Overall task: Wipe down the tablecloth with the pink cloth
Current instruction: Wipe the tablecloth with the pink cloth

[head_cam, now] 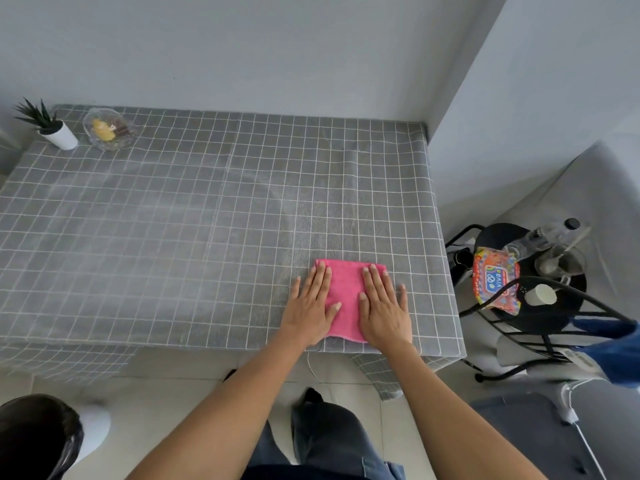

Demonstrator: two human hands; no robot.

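Note:
A folded pink cloth (346, 292) lies flat on the grey checked tablecloth (194, 216), near the table's front right corner. My left hand (311, 306) presses flat on the cloth's left side, fingers spread and pointing away from me. My right hand (382, 306) presses flat on the cloth's right side the same way. Both palms rest on top of the cloth; neither hand grips it. A lighter streak runs across the tablecloth from the cloth toward the far left.
A small potted plant (57, 131) and a glass dish (109, 129) with items in it stand at the far left corner. A black wire chair (530, 306) to the right holds a wipes pack (495, 280), bottles and a glass. Walls border the back and right.

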